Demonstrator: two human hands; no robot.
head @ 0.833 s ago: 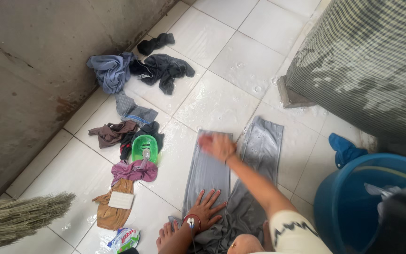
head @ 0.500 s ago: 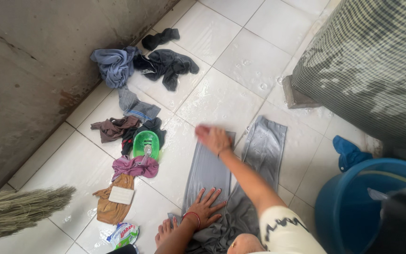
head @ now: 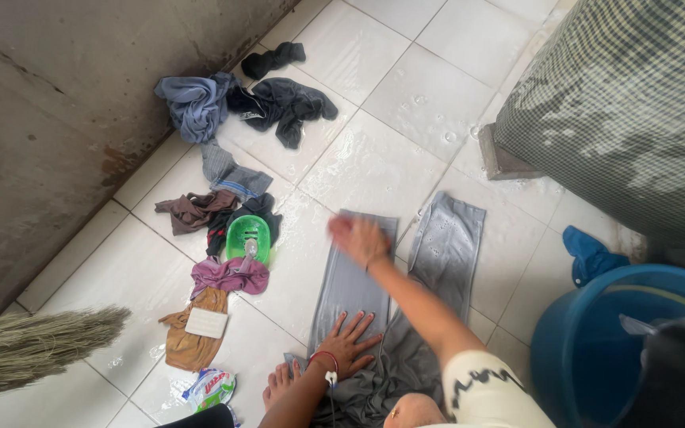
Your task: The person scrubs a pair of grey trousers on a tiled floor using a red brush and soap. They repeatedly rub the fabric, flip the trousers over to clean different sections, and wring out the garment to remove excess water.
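On the wet tiled floor (head: 374, 170), your grey trousers (head: 445, 254) lie spread flat. Your left hand (head: 348, 342) presses the waist end, fingers (head: 358, 323) splayed open, gripping nothing. Your right hand (head: 358, 238), blurred, rests on the left leg's hem; its fingers' state is unclear.

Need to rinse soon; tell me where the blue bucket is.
In the head view, the blue bucket stands at lower right, beside the grey trousers.

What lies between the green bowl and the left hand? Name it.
In the head view, only bare wet white floor tile separates the green bowl from the left hand, which presses flat on the grey trousers.
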